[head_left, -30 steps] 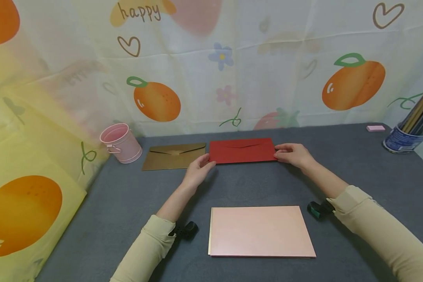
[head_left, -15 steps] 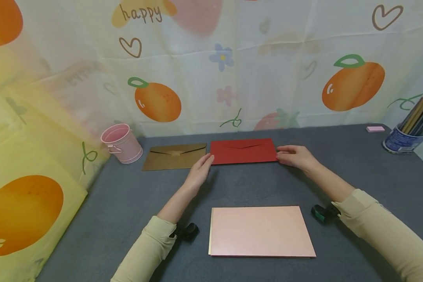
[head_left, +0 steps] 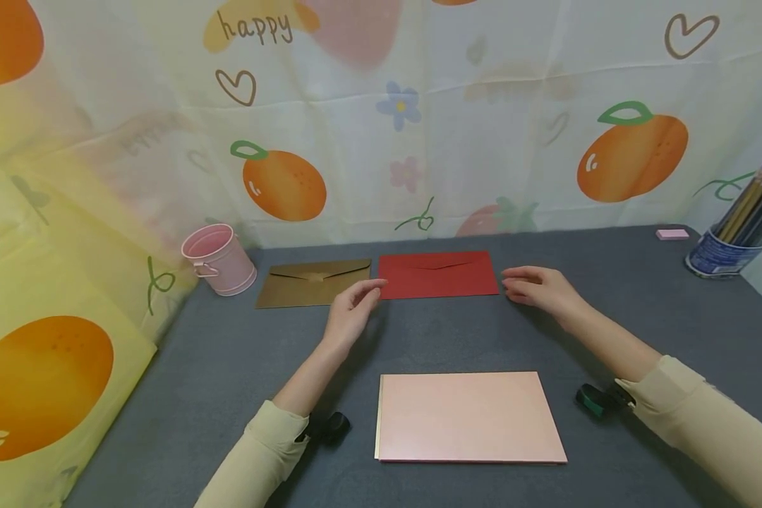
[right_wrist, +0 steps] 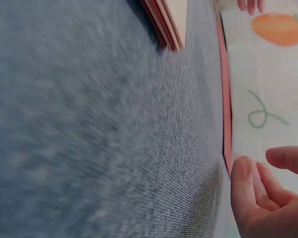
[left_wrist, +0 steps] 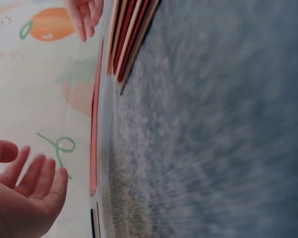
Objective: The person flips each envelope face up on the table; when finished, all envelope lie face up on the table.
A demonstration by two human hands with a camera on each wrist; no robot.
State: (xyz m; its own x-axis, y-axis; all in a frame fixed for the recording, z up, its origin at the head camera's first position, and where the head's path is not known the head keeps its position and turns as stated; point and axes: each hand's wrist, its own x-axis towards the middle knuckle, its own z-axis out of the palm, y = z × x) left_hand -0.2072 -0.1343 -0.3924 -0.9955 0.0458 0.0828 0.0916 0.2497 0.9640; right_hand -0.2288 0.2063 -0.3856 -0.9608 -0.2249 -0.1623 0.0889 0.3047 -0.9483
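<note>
A red envelope point(head_left: 439, 275) lies flat on the grey table, flap side up, right beside a gold-brown envelope point(head_left: 314, 282). My left hand point(head_left: 351, 314) hovers at the red envelope's near left corner, fingers relaxed and holding nothing; its fingertips overlap that corner in the head view. Off the red envelope's right edge is my right hand point(head_left: 542, 293), fingers loosely bent with a small gap to the paper. Nearer me lies a stack of pink card sheets point(head_left: 470, 418); in the left wrist view the stack point(left_wrist: 131, 39) shows several pink and dark red layers.
A pink bucket point(head_left: 219, 259) stands at the back left. At the back right are a blue-labelled holder point(head_left: 724, 254) full of pencils and a small pink eraser point(head_left: 672, 234). A fruit-print cloth point(head_left: 355, 127) hangs behind the table.
Both hands have drawn off the red envelope's ends: the right hand moved right and nearer, the left hand slightly left. The red envelope stays nearly in place.
</note>
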